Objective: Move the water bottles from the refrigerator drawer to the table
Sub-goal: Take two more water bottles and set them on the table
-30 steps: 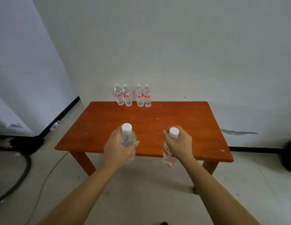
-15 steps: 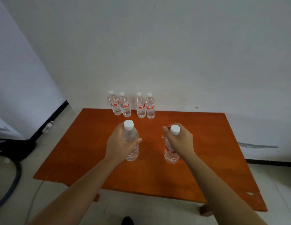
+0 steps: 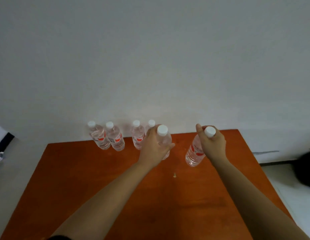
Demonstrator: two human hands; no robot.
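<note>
Two clear plastic water bottles with white caps and red labels are in transit over the orange-brown table (image 3: 78, 184). The left hand (image 3: 153, 150) has its fingers curled round the body of the left-hand bottle (image 3: 165, 138), which is near upright. The right hand (image 3: 214, 147) has its fingers wrapped round the neck and shoulder of the right-hand bottle (image 3: 194, 154), just below the cap. That bottle tilts, base toward 7 o'clock. Whether either base touches the table cannot be told.

Four standing bottles (image 3: 114, 139) form a row at the table's 12 o'clock edge, against the wall (image 3: 150, 58). The left-hand bottle sits at the row's 3 o'clock end, overlapping the last bottle there. The right-hand bottle is apart, further toward 3 o'clock.

Handling, as judged: the bottles look full, so moderately heavy for one hand. Their thin walls probably give under a squeeze, and any condensation would make them slick. The ribbed body gives the firmest hold; the neck grip lets the bottle swing. They are tall and narrow, so they should be set down squarely.

Against the earlier frames, both hands have advanced from mid-table toward the 12 o'clock edge. The right-hand bottle tilts more, and the table's near edge has left the view
</note>
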